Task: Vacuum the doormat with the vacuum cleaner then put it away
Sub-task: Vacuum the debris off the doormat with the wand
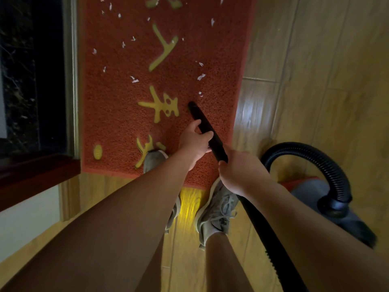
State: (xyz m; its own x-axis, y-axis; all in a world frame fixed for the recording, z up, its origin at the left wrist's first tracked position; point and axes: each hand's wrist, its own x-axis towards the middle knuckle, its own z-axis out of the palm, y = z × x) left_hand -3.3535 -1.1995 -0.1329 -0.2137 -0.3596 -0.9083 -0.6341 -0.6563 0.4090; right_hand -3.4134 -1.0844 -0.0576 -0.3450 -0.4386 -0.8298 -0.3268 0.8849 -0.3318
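A red doormat (pixel 126 102) with yellow characters lies on the wooden floor, running away from my feet. Several white paper scraps (pixel 134 80) are scattered over its middle and far part. A black vacuum nozzle tube (pixel 202 121) slants down onto the mat, its tip resting near the mat's right side just below a scrap. My left hand (pixel 194 144) grips the tube partway down. My right hand (pixel 242 171) holds it further back, where the hose begins. The vacuum cleaner body (pixel 311 190), grey and red, sits on the floor to my right, with its ribbed black hose (pixel 328 163) arching above it.
A dark door threshold and frame (pixel 71 81) run along the mat's left edge. A red-brown ledge (pixel 35 175) juts out at lower left. My two grey shoes (pixel 216 209) stand at the mat's near edge. Wooden floor (pixel 315 81) extends to the right.
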